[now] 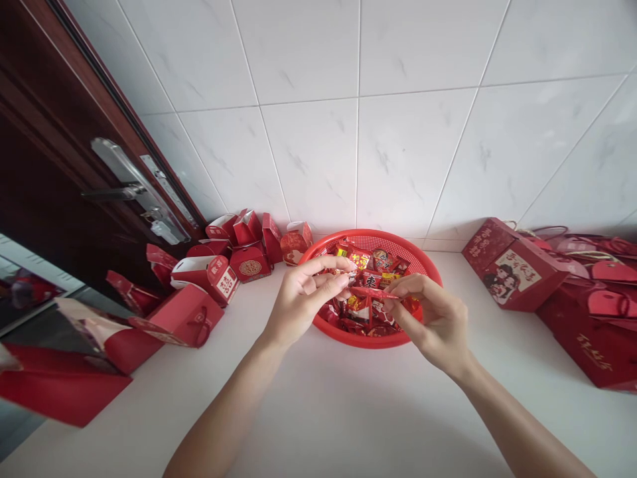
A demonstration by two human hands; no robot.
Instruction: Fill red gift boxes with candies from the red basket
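Observation:
A round red plastic basket (pixel 432 265) with a perforated wall holds many small wrapped sweets (pixel 358 307) in red, yellow and white. Over it, my right hand (pixel 435 322) pinches a flat red candy packet (pixel 371 292) by its right end, between thumb and fingers. My left hand (pixel 308 292) is closed in a pinch by the packet's left end. Something small and shiny shows at its fingertips, but I cannot make out whether it is held or lies among the sweets behind.
Several red gift boxes (pixel 179 312), some open at the top, line the left side by a dark door (pixel 50 133). To the right stand more red boxes (pixel 517 265) and bags with handles. A white tiled wall (pixel 308 159) rises behind the white tabletop (pixel 338 411).

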